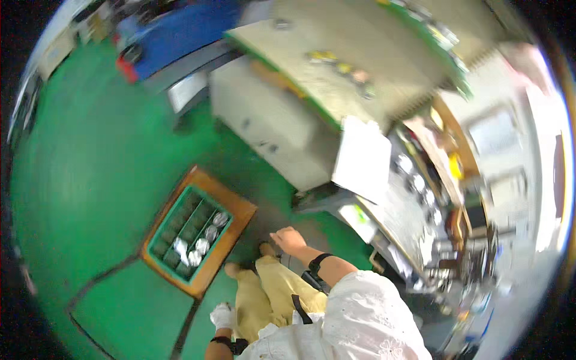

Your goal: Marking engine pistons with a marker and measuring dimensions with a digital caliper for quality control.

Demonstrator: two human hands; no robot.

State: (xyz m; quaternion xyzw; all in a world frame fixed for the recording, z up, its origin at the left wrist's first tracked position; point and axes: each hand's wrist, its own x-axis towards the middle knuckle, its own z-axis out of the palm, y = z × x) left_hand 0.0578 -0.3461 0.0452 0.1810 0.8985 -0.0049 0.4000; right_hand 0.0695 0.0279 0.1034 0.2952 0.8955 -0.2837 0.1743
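Observation:
My left hand [222, 316] hangs low beside my left leg. It looks white, as if gloved or around something white; blur hides which, and its fingers do not show clearly. My right hand [289, 240] is bare, held out in front of my legs, with its fingers smeared by motion. Nothing plainly shows in it. On the floor ahead to the left is a green divided crate [157, 238] on a brown wooden base [239, 211]. Several crumpled white or silvery pieces [202, 246] lie in its right-hand and near compartments. Neither hand touches the crate.
A grey cabinet [270, 129] under a green-edged worktop [288, 51] stands ahead. At right is a bench [390, 210] with a white board [363, 159] and several shiny round parts [414, 180]. A dark cable [96, 282] crosses the green floor. A blue-topped table [186, 36] stands far left.

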